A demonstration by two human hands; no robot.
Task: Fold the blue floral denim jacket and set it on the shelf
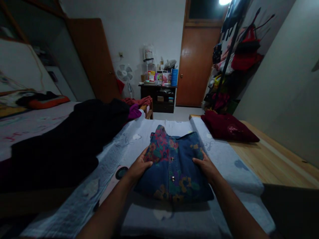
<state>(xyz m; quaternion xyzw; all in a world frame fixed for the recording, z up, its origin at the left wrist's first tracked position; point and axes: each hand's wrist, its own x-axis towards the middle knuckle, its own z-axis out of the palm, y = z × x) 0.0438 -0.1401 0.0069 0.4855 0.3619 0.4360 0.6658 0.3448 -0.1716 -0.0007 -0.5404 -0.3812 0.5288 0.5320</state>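
A folded blue denim shirt (163, 169) with printed flowers and metal buttons is held in front of me, just over the pale sheet. My left hand (141, 164) grips its left side, thumb on top and the other fingers hidden beneath. On the opposite side my right hand (204, 164) holds it the same way. The collar end points away from me. Partly behind my left forearm, a pale phone (117, 176) with a large round dark camera lies on the sheet.
The bed's patterned sheet (231, 169) spreads under the shirt. A dark red folded garment (228, 126) rests on the wooden board (249, 151) at right. Black clothing (64, 139) is heaped at left. Further back stand a fan (125, 73) and a dark cabinet (157, 106).
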